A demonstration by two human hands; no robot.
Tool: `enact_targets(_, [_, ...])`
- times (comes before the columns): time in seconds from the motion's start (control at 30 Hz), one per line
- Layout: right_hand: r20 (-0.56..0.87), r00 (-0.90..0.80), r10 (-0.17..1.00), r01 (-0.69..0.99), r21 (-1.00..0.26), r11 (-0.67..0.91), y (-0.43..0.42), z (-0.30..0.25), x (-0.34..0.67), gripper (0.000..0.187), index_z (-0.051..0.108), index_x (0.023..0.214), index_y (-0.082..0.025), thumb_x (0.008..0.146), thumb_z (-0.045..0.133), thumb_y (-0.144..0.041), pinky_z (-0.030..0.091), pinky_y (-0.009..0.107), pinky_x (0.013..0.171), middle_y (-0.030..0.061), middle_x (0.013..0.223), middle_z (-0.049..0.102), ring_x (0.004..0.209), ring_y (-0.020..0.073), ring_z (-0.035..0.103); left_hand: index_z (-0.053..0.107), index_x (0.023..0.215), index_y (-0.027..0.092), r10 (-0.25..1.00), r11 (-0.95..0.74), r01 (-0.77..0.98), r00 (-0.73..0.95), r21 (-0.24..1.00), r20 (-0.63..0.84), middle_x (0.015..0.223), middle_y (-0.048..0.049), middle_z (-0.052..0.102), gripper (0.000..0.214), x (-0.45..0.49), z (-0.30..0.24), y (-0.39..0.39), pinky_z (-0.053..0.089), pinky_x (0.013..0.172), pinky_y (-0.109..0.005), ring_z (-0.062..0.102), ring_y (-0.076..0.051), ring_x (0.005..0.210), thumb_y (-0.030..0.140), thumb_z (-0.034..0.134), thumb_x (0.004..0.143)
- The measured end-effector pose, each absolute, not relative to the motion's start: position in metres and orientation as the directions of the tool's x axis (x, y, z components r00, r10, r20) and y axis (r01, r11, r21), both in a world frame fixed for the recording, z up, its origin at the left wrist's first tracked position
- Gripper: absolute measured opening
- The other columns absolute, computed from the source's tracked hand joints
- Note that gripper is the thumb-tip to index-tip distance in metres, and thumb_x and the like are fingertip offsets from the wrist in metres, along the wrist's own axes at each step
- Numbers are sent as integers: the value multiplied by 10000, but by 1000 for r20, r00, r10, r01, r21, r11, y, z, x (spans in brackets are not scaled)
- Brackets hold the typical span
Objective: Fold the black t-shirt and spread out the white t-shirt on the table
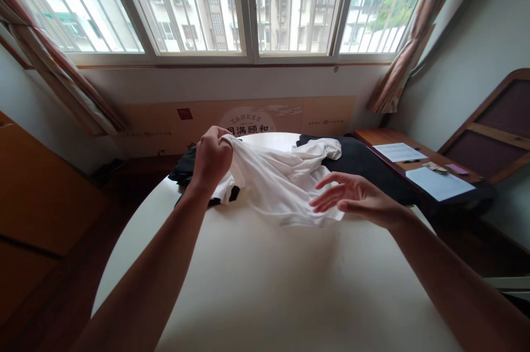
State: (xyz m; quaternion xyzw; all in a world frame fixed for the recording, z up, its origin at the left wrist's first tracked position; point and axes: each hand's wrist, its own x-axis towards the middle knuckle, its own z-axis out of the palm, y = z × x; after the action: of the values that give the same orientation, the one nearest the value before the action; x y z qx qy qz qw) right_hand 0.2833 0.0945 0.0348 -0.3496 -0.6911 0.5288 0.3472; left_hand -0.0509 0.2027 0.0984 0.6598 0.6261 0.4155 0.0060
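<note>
Gripping one end of the cloth [273, 172], the left hand [214, 158] is the nearer, closed on its edge; from there the long axis slants toward four o'clock. The right hand [356, 196], fingers loosely spread, hovers by the far end, contact unclear, most cloth toward ten o'clock. It lies at twelve on the table [290, 280].

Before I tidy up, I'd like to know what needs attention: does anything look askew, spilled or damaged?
Nothing stands out as spilled or damaged. The white garment is rumpled above the white table, but the left hand grips one end, so that seems ordinary handling. The papers lie slightly askew, nothing striking.
</note>
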Motion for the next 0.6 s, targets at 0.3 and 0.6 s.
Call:
enact_targets(0.3, [244,-447,861,805,-309,506,118,-7,286,191,728,1055,-241,883,649,-217,504,473,999,124,1239,729,1200,343,661,632,603,203,905,-96,959,195,266,-378,729,-109,749,404,-54,89,194,519,681,-322,722,-280,737,488,556,879])
enact_targets(0.6, [589,132,797,604,-685,406,112,19,283,368,579,857,-261,1026,500,-578,405,306,585,-9,651,537,611,202,507,536,1553,227,721,-539,817,573,203,-389,1603,-163,543,928,-36,69,179,452,1143,-420,526,-379,1437,485,809,705])
